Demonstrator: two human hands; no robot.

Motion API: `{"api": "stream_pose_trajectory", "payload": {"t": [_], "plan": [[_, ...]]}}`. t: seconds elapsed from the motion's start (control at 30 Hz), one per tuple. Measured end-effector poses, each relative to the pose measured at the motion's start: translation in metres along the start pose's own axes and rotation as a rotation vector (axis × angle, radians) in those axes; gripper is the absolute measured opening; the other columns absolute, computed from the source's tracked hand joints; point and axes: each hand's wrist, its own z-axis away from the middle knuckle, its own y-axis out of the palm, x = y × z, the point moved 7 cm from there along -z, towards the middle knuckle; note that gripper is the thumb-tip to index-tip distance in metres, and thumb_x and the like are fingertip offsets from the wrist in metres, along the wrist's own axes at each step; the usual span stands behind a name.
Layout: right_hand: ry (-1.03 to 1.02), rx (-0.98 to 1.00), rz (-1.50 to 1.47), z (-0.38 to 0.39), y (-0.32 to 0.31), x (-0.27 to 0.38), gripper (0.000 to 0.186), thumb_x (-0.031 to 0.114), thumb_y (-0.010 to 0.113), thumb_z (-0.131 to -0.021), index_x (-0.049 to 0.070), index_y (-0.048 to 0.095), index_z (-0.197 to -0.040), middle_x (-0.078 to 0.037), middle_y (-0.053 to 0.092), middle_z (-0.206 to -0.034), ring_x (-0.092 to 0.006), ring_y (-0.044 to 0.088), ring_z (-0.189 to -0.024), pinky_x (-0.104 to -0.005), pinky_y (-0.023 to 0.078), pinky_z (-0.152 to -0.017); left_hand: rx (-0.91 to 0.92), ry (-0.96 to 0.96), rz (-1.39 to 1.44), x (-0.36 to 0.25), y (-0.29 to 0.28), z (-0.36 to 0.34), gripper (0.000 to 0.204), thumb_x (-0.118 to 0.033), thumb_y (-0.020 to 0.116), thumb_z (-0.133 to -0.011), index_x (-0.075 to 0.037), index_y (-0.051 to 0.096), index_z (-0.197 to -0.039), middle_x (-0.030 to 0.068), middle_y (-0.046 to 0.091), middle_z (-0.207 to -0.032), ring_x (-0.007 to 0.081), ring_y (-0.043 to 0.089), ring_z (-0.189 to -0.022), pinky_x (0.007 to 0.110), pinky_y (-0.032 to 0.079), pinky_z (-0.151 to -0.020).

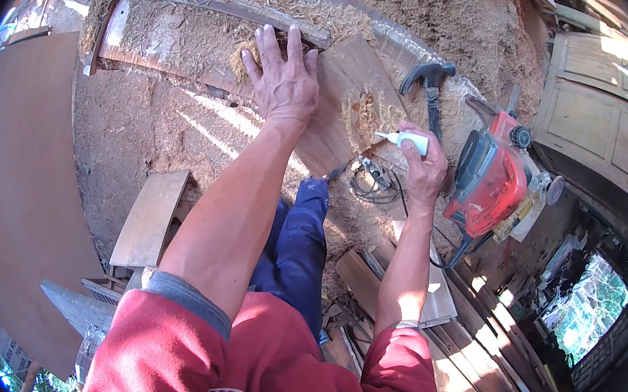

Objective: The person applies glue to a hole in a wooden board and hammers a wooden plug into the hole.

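My left hand (287,81) lies with its fingers spread at the left edge of a brown wooden board (324,139), beside a heap of shavings. In my right hand (426,166) is a small white glue bottle (411,141), tilted so that its narrow nozzle points left. The nozzle is over the board's right part, close to a rough, pale patch (364,116) with wood dust and shavings on it. Whether the tip touches the wood, I cannot tell. Past the board's right side lies a hammer (433,105) with a dark head.
A red power planer (494,178) rests right of my right hand, its cord coiled (377,184) below the board. A wooden strip (234,10) lies beyond my left hand. Planks (460,344) are stacked at lower right. A large panel (21,186) stands left, a panelled cabinet (606,113) right.
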Motion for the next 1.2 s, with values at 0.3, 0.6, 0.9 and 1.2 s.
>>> {"api": "stream_pose_trajectory", "payload": {"t": [0.3,0.6,0.9,1.2], "plan": [[0.041,0.127,-0.083,-0.002,-0.006,-0.009,0.021,0.009,0.068,-0.092,-0.004,0.069,-0.108,-0.017,0.071,-0.118,-0.0220,0.068,-0.105,-0.0325,0.052,-0.093,-0.036,-0.023,0.001,-0.004,-0.001,0.001,0.052,-0.042,0.046,-0.105,-0.017,0.044,-0.151,0.0245,0.034,-0.157,0.0389,0.025,-0.153,0.058,0.014,-0.124],[0.090,-0.012,-1.105,0.042,-0.005,0.017,0.054,0.012,0.077,-0.088,0.005,0.055,-0.136,-0.012,0.065,-0.118,-0.0259,0.058,-0.110,-0.0396,0.047,-0.093,-0.060,-0.082,0.217,-0.006,-0.003,-0.009,0.054,-0.042,0.054,-0.101,-0.015,0.047,-0.147,0.0227,0.038,-0.155,0.0377,0.027,-0.152,0.057,0.013,-0.125],[0.355,0.831,-0.952,0.081,0.153,0.171,0.050,-0.001,0.079,-0.083,0.002,0.058,-0.128,-0.009,0.064,-0.115,-0.0207,0.057,-0.110,-0.0306,0.050,-0.080,-0.164,-0.280,0.421,0.068,-0.124,0.116,0.056,-0.031,0.058,-0.098,-0.005,0.047,-0.147,0.0218,0.035,-0.158,0.0384,0.028,-0.151,0.053,0.020,-0.125],[-0.269,1.504,-0.180,0.281,0.390,0.293,0.033,0.005,0.080,-0.086,0.003,0.068,-0.117,-0.009,0.073,-0.105,-0.0186,0.070,-0.096,-0.0335,0.058,-0.084,0.247,-0.295,0.427,0.110,-0.173,0.347,0.053,-0.025,0.063,-0.094,-0.011,0.050,-0.143,0.0222,0.041,-0.152,0.0388,0.044,-0.139,0.048,0.045,-0.110]]}}
